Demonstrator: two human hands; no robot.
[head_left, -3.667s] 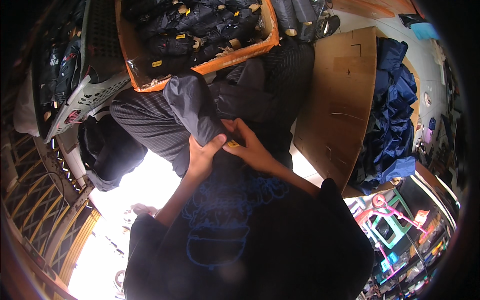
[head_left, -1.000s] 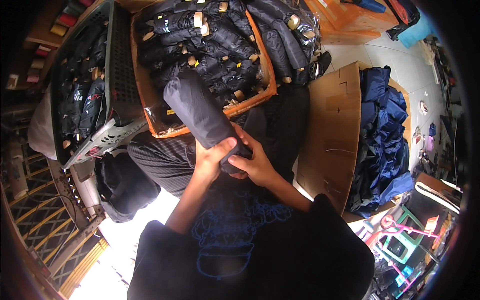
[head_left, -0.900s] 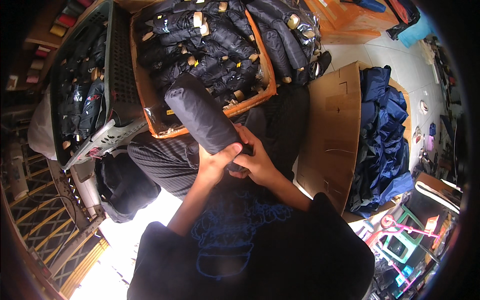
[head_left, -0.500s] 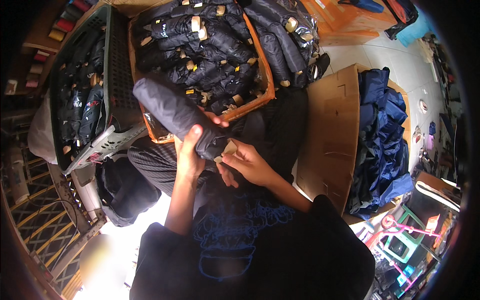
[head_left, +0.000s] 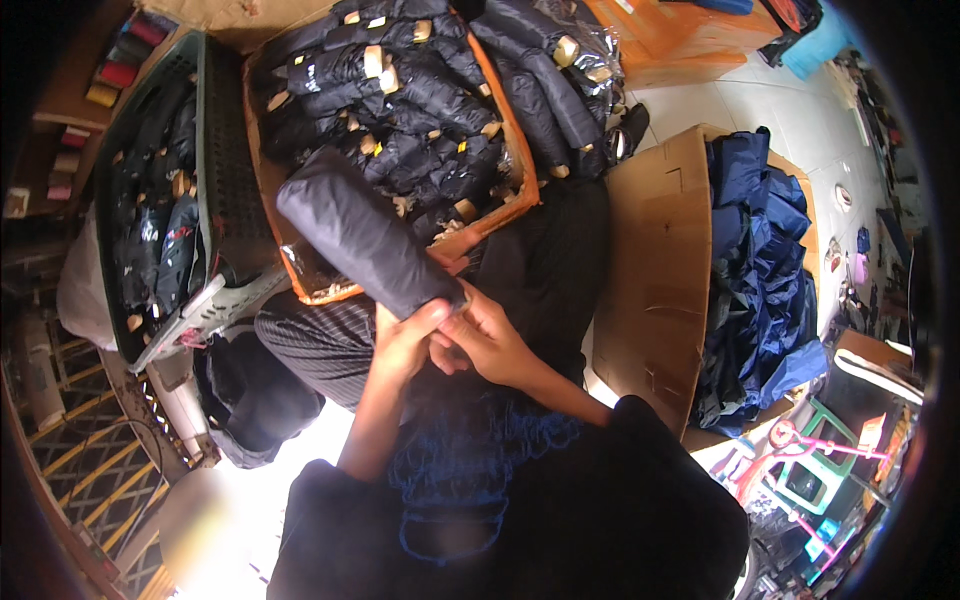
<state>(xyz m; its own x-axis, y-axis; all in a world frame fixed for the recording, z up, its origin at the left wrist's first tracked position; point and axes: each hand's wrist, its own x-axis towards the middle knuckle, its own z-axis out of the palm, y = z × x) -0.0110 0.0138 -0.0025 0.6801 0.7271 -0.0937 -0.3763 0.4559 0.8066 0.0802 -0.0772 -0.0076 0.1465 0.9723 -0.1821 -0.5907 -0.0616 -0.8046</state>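
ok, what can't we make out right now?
Head view: lower end of the dark grey cylindrical fabric roll, covered by the left hand and right hand.
Head view: bottom of the orange-edged cardboard box, buried under black fabric rolls.
Head view: shiny orange box, cut off by the top edge.
Head view: pale patch at lower left, too blurred.

You wear a loose black shirt with wide sleeves that stop around your elbows. On its front is a print in thin blue outline: a rounded, bowl-like shape nearer your chest and tangled, looping lines toward your lap. Your dark trousers carry fine, pale stripes. Your left hand and right hand are bare.
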